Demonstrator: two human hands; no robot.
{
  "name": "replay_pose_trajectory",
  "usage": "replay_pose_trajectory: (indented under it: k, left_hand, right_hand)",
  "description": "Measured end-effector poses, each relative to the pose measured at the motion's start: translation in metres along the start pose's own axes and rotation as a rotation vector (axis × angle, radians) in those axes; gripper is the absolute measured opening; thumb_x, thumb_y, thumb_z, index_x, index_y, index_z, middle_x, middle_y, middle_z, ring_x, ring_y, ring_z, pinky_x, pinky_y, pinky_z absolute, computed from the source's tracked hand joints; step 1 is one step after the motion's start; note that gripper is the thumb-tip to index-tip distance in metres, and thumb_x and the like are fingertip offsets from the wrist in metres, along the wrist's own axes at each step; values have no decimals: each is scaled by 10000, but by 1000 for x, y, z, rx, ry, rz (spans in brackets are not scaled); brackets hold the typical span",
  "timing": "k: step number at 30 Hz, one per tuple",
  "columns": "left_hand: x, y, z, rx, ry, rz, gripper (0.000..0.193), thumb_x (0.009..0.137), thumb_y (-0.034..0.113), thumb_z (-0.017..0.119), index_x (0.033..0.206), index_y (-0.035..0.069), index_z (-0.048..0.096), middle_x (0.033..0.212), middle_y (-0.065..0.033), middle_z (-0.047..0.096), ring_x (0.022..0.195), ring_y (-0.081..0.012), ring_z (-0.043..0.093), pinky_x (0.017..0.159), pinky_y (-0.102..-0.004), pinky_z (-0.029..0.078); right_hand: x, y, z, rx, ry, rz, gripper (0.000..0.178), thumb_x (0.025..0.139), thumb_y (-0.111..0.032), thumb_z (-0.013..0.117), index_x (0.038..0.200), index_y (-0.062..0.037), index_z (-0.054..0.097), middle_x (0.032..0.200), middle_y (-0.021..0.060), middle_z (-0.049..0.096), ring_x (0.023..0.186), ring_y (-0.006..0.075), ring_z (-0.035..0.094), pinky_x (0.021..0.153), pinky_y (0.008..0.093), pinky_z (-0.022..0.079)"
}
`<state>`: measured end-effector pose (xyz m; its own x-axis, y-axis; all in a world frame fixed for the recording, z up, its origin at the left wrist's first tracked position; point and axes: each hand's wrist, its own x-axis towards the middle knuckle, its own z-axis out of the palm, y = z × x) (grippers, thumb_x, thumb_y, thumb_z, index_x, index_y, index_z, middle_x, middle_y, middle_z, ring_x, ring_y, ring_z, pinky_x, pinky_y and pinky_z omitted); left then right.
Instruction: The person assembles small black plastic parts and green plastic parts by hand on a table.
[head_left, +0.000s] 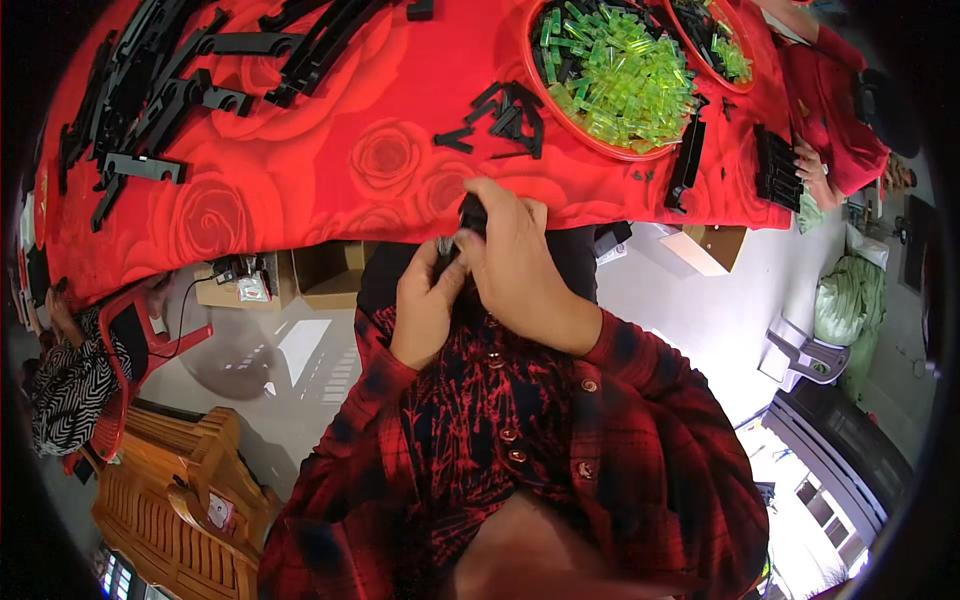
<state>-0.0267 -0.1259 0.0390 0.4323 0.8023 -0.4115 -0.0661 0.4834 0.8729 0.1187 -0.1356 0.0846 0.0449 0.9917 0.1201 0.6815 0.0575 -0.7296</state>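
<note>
At the table's near edge, my left hand (426,306) and my right hand (518,262) are closed together around a small black plastic piece (473,212). Its upper end shows between the right thumb and fingers; the rest is hidden by my hands. The left thumb and fingertips pinch at its lower part, where a greyish bit shows that I cannot make out. Just beyond my hands lies a loose pile of short black plastic strips (512,118). To the right of that pile is a red basin (534,84) heaped with yellow-green translucent tubes (625,75).
Long black plastic bars (150,90) lie heaped at the table's far left. A second red basin (682,50) stands at the far right. There, a person's hand (815,175) touches black bars (776,168). Cardboard boxes (330,275) sit below the red tablecloth (300,190).
</note>
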Motion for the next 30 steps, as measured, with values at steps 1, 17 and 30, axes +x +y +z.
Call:
replay_pose_trajectory:
  k: [1, 17, 30]
  left_hand:
    - [5, 5, 3, 55, 9, 18, 207, 1017, 194, 564, 1051, -9, 547, 916, -9, 591, 855, -70, 547, 757, -250, 456]
    - [46, 42, -34, 549, 195, 109, 192, 1002, 171, 544, 1054, -13, 561, 897, -143, 618, 827, -260, 639, 706, -354, 496]
    - [58, 37, -49, 975, 360, 400, 225, 801, 144, 744, 949, 5, 649, 825, -135, 597, 809, -317, 587, 724, -405, 466]
  right_hand:
    - [4, 3, 1, 9, 48, 59, 453, 912, -116, 588, 1311, 25, 426, 1124, 236, 558, 1049, 373, 543, 953, 454, 351]
    - [86, 131, -90, -608, 233, -222, 185, 853, -79, 592, 1028, -73, 650, 942, 111, 621, 873, 342, 602, 750, 440, 463]
    - [98, 138, -99, -1021, -71, -303, 244, 827, -64, 540, 1065, -75, 593, 1011, 83, 583, 984, 284, 575, 828, 406, 443]
